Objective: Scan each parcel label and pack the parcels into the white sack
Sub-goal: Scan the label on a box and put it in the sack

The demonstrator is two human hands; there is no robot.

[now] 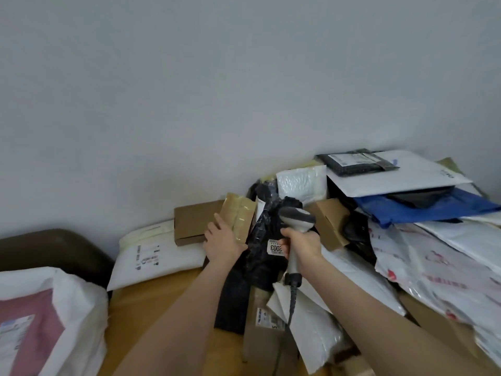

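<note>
At a bench (162,294) against a grey wall, your left hand (222,237) holds a small tan parcel (238,217) upright by its lower edge, fingers (217,221) closed on it. Your right hand (298,245) is wrapped tight round the handle of a grey scanner (296,215), whose head points away from you, just beside the tan parcel. Between your hands lies a black parcel (267,234) with a white label reading "2003". A cardboard box (192,221) and a white mailer (157,256) lie behind your left hand. A heap of parcels (406,226) rises on the right. The white sack (73,308) stands open at lower left, off the bench's edge, with a pink parcel (35,321) inside.
</note>
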